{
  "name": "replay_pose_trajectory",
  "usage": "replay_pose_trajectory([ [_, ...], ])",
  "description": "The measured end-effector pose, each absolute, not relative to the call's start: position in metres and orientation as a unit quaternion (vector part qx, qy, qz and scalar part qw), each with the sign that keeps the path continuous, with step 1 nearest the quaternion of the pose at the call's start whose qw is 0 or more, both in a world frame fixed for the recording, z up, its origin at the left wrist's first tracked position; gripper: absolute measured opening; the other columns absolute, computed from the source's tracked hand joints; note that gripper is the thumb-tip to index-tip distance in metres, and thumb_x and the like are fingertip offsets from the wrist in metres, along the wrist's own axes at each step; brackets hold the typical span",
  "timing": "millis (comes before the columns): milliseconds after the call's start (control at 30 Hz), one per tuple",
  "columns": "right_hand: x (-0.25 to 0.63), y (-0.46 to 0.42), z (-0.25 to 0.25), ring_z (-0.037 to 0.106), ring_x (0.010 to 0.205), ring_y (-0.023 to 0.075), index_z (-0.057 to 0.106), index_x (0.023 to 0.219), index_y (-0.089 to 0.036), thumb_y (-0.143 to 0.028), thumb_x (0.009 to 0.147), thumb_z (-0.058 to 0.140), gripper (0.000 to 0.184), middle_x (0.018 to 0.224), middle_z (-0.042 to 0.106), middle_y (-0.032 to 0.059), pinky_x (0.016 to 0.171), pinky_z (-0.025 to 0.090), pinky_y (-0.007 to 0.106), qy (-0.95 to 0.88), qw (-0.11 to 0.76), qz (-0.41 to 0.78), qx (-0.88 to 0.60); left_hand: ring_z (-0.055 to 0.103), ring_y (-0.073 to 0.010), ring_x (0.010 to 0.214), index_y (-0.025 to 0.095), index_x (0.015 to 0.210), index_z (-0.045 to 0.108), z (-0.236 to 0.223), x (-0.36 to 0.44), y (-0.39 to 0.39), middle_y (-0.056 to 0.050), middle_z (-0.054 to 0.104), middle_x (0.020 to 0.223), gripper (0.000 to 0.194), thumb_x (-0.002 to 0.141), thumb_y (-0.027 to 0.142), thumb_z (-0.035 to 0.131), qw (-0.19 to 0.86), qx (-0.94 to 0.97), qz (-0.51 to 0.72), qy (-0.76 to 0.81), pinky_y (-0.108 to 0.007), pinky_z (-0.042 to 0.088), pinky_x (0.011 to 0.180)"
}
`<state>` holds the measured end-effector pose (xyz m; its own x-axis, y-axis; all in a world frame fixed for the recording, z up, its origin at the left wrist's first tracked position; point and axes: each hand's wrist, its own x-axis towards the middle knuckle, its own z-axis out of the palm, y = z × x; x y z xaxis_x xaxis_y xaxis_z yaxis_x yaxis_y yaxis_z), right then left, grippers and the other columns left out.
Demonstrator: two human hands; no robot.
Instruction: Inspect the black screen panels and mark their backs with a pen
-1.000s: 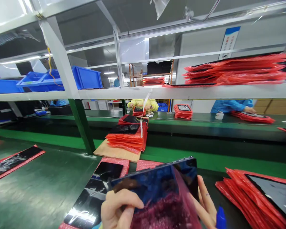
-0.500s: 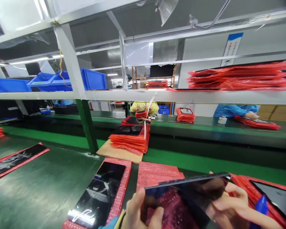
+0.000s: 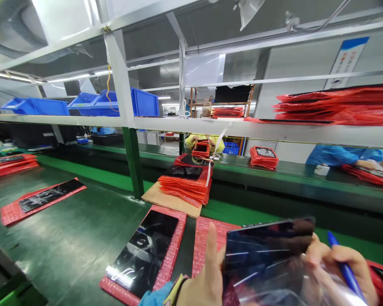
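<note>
A glossy black panel [image 3: 268, 250] stands tilted up in front of me at the bottom of the view. My left hand [image 3: 207, 276] grips its left edge, thumb pointing up. My right hand [image 3: 335, 263] is closed on its right side, pinching a clear film [image 3: 293, 284] that hangs off the panel, with a blue pen [image 3: 346, 272] held between the fingers. Under the panel lies a red bubble-wrap sheet [image 3: 207, 238]. Another black panel [image 3: 147, 250] rests on red bubble wrap to the left.
A stack of red bags [image 3: 187, 185] sits on cardboard by a green post [image 3: 134, 161]. One more panel on red wrap [image 3: 41, 199] lies far left. Red stacks [image 3: 335, 106] and blue bins [image 3: 111, 104] fill the shelf above. Workers in blue sleeves [image 3: 341, 155] sit across.
The panel has tipped further upright and moved right. My right hand has come round to the panel's right side and now pulls the clear film. The view has swung left.
</note>
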<state>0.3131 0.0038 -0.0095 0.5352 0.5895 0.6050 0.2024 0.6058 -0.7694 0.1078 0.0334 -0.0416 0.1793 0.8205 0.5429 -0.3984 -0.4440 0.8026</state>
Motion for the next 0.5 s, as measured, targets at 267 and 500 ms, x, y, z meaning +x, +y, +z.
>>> replay_pose_trajectory([
  [267,0.305,0.019,0.013,0.049,0.048,0.0132,0.049,0.083,-0.031,-0.033,0.074,0.070,0.023,0.070,0.047,-0.0024,0.039,0.039,0.025,-0.443,0.731,0.297,-0.425,0.061,-0.0329,0.111,0.042,0.144,0.033,-0.018,0.108,0.044,-0.006,0.066,0.120,0.091,0.064,0.047,0.077,0.537,0.617,0.556,0.147,-0.043,0.057,0.084],
  [500,0.303,0.023,0.011,0.047,0.047,0.0123,0.050,0.083,-0.031,-0.034,0.070,0.074,0.027,0.068,0.047,-0.0030,0.040,0.039,0.025,-0.424,0.752,0.301,-0.405,0.057,-0.0253,0.112,0.022,0.129,0.050,-0.002,0.098,0.046,-0.012,0.055,0.131,0.047,0.089,0.046,0.052,0.555,0.632,0.525,0.132,-0.049,0.048,0.092],
])
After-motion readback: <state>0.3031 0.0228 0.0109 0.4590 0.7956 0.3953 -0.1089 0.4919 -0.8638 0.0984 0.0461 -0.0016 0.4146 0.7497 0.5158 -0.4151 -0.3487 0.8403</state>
